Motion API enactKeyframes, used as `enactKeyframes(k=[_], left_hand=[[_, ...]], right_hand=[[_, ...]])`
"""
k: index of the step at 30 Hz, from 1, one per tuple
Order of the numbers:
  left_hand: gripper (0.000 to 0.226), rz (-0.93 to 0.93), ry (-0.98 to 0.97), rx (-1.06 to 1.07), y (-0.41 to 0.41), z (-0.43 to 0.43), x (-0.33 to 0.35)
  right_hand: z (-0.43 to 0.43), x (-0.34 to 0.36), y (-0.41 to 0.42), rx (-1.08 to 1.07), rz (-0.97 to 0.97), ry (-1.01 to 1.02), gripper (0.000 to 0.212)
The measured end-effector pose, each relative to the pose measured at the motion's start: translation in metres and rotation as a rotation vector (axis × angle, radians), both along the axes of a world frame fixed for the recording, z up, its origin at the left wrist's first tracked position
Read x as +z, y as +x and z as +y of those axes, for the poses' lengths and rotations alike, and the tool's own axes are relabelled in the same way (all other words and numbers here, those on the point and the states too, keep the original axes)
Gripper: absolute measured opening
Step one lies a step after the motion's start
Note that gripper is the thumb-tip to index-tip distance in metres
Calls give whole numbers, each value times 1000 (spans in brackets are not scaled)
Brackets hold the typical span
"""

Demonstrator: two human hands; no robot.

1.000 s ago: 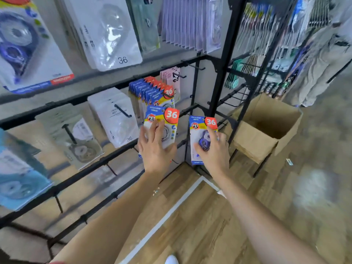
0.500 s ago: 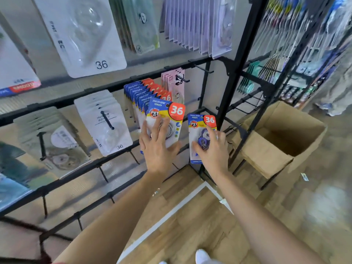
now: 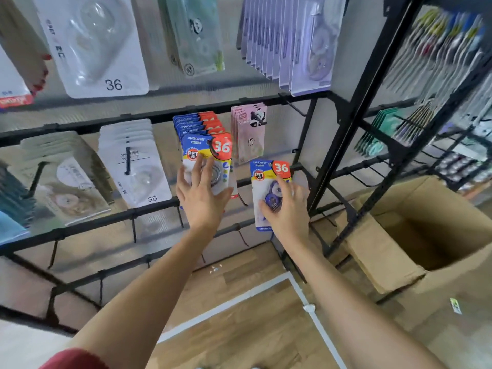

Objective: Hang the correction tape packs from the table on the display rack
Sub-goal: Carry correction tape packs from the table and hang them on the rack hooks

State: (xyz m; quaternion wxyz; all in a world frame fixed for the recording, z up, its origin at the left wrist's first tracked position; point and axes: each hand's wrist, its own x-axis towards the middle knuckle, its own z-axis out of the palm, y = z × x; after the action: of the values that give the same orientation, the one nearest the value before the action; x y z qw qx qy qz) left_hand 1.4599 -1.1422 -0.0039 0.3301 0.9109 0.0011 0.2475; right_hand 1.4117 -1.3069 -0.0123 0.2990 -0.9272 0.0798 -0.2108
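left hand (image 3: 199,201) lies flat on the front pack (image 3: 202,145) of the stack (image 3: 197,126) hanging on the rack (image 3: 159,118), fingers spread wide and straight. right hand (image 3: 287,211) grips a single pack (image 3: 266,174), fingers curled over its blister. It's upright, just right of the stack. cardboard box (image 3: 386,249) on the floor, right.

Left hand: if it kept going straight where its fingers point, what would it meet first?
The left hand lies with straight fingers on the front blue-and-yellow correction tape pack hanging on the black metal display rack, so probably that pack first.
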Motion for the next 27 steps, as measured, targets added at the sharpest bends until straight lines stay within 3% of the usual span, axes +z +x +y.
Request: enactKeyframes(k=[6,14,22,27], left_hand=[[78,48,63,60,0,-13,0],[92,10,239,-18,-15,-2,-23],[70,60,156,37,-43,39,-27],[71,72,178,104,-51,69,-25]], right_hand=[[-16,-8,5,66,-26,16,68],[-18,-12,6,141,-81,70,68],[11,-2,8,291,-322,177,63],[44,6,9,401,-417,159,62]])
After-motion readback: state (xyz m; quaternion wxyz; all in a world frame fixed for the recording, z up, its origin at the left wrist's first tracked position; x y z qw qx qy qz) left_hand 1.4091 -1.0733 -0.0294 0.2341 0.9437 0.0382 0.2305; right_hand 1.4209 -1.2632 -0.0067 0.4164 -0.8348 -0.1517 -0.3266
